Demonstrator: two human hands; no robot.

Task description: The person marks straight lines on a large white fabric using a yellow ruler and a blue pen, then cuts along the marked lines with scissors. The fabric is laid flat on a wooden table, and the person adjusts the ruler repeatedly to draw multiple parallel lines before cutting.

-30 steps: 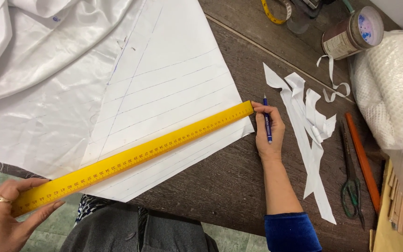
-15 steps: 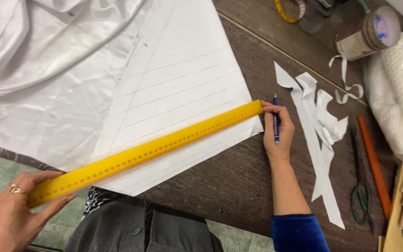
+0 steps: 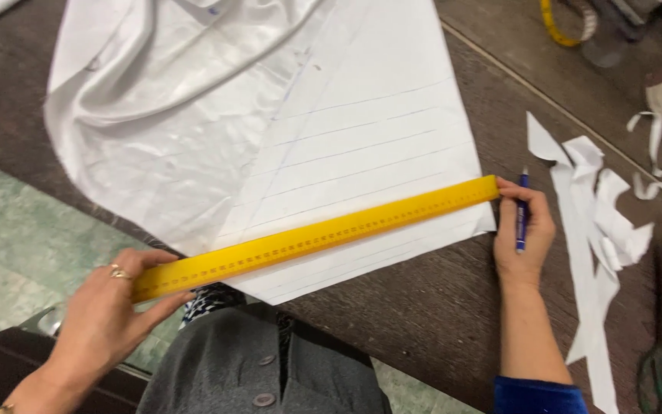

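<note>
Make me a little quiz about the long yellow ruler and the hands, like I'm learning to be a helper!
1. True or false: the long yellow ruler lies across the white sheet of paper with drawn lines.
2. Which hand has the blue pen in it? A) left hand B) right hand C) neither
3. Fill in: the left hand grips the ruler's near end, and on one finger it wears a gold ____.

Key
1. True: it runs slantwise over the paper's lower part.
2. B: the right hand holds the pen at the ruler's far end, on the dark brown table.
3. Ring.
</note>
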